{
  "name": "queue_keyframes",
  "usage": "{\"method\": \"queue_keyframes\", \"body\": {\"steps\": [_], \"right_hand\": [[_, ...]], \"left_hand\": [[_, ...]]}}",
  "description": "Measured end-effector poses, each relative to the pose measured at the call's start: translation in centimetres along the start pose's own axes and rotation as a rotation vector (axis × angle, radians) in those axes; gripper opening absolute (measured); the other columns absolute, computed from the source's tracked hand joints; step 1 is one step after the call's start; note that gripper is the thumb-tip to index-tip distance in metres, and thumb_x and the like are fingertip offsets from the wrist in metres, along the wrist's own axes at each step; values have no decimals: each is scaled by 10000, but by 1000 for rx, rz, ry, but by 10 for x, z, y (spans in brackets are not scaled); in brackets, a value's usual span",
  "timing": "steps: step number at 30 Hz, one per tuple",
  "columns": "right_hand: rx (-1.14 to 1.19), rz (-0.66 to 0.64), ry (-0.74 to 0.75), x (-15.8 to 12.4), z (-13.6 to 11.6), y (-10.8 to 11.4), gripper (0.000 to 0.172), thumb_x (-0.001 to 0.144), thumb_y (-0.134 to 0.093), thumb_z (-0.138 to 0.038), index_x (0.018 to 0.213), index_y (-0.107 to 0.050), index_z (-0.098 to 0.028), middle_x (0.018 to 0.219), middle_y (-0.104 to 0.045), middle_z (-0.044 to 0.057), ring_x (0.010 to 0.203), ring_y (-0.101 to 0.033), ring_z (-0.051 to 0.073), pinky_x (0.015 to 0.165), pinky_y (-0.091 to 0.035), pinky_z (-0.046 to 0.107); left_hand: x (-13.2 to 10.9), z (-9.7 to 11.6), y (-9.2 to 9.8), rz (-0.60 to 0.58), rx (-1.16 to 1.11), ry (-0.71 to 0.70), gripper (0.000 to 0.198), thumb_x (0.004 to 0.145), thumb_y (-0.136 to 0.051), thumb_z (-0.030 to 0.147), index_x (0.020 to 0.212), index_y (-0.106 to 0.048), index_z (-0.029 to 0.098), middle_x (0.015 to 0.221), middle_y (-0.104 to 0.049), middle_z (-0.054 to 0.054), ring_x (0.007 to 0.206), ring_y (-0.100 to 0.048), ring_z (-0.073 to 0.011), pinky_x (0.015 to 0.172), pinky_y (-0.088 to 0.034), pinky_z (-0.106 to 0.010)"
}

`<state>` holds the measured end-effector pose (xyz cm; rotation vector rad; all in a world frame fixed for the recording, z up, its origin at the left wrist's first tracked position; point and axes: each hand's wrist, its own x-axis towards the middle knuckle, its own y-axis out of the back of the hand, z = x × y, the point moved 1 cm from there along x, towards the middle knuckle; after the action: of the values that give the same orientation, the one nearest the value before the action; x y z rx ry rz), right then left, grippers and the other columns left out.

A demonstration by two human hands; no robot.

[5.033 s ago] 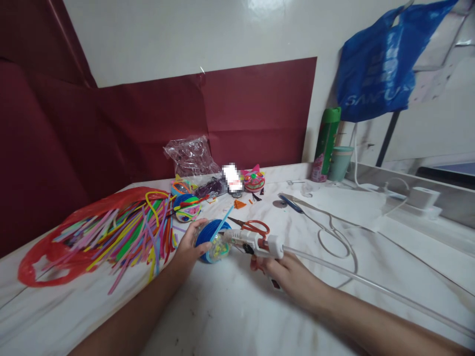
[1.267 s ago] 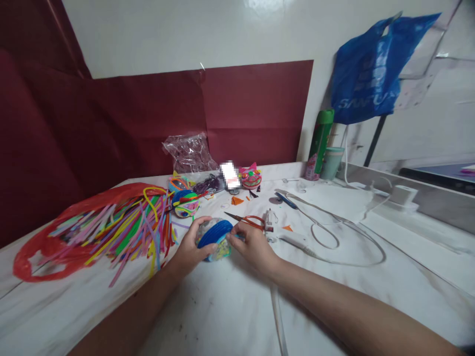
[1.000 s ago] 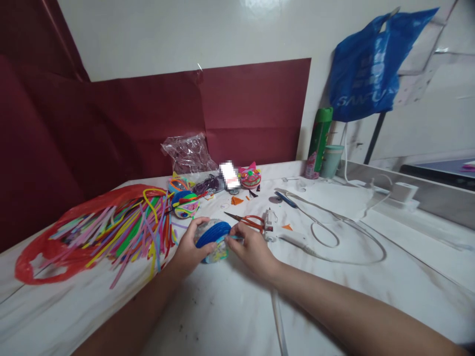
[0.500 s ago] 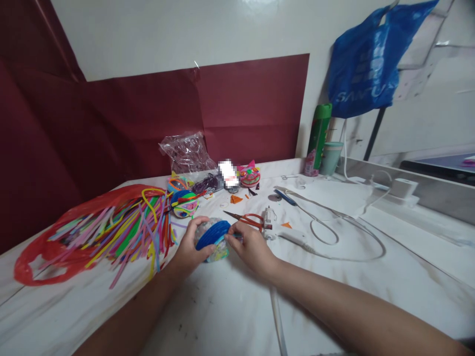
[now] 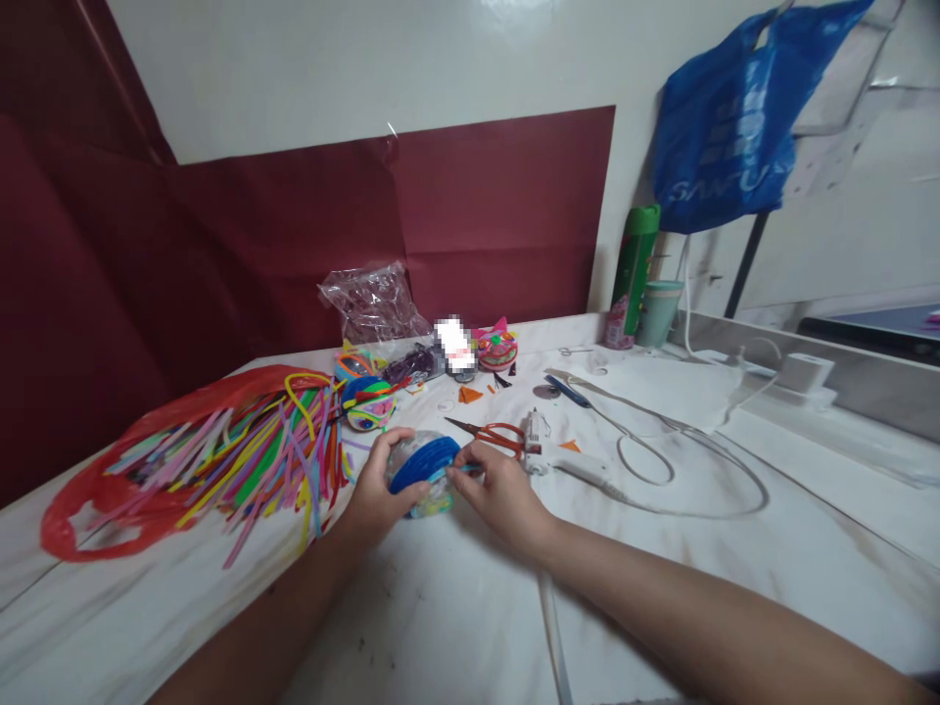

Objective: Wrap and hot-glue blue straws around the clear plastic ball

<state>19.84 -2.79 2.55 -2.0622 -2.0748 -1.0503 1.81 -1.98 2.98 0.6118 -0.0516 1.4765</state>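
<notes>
My left hand (image 5: pixel 382 490) is wrapped round a rounded, partly see-through craft ball (image 5: pixel 402 452), its thumb pressed on the near side. Rows of blue pipe cleaner (image 5: pixel 430 460) cover a band across the ball, with yellow and green patches below. At the ball's right side, the fingers of my right hand (image 5: pixel 495 490) pinch the end of a light blue pipe cleaner (image 5: pixel 470 469). Just beyond that hand lie orange-handled scissors (image 5: pixel 503 440), their blades pointing left. A white glue gun (image 5: pixel 540 446) rests right of the scissors.
Many coloured pipe cleaners (image 5: pixel 250 460) spill from a red plastic bag (image 5: pixel 73 529) at left. Decorated balls (image 5: pixel 369 403) and a clear bag (image 5: pixel 374 304) stand behind. A white cord (image 5: pixel 705 511), a blue-handled tool (image 5: pixel 565 390) and orange scraps (image 5: pixel 468 395) lie on the right and middle.
The whole view has shifted slightly. Both hands keep nearly the same hold on the ball and the light blue pipe cleaner.
</notes>
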Motion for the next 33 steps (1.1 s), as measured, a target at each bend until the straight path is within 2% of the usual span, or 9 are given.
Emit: {"method": "queue_keyframes", "body": {"steps": [7,12,17,24,33], "right_hand": [[-19,29,40,1,2,0,40,764,-602,-147,760,-583,-182,717,-638,12,640,-574,142,608,-426,235],[-28,19,43,0,1,0,59,769,-603,-137,755,-572,-185,711,-632,7,639,-576,141,603,-423,233],[-55,14,70,0,0,0,69,782,-598,-138,756,-564,-193,708,-626,2,644,-569,141,610,-420,236],[-43,-10,64,-3,-3,-2,66,769,-607,-139,788,-561,-183,712,-610,5,634,-556,141,606,-420,238],[-1,-1,62,-5,0,-2,58,788,-574,-139,754,-577,-185,718,-633,12,663,-581,149,629,-438,245]], "left_hand": [[2,-4,-1,-26,-21,-14,600,625,-691,285,1174,-467,195,1199,-520,-104,1130,-506,-295,955,-390,-417],[2,-5,-1,-12,-32,-4,590,610,-716,286,1143,-477,208,1315,-452,-119,1193,-466,-301,987,-366,-425],[1,-2,-2,-24,-28,11,574,645,-707,278,1163,-468,222,1221,-530,-95,1100,-537,-266,936,-414,-398],[-1,6,-4,42,44,47,512,647,-700,285,1111,-489,239,1111,-566,-57,1031,-552,-251,877,-426,-382],[1,-5,1,7,-3,25,524,670,-680,290,1142,-461,219,1089,-563,-55,1040,-547,-242,878,-427,-356]]}}
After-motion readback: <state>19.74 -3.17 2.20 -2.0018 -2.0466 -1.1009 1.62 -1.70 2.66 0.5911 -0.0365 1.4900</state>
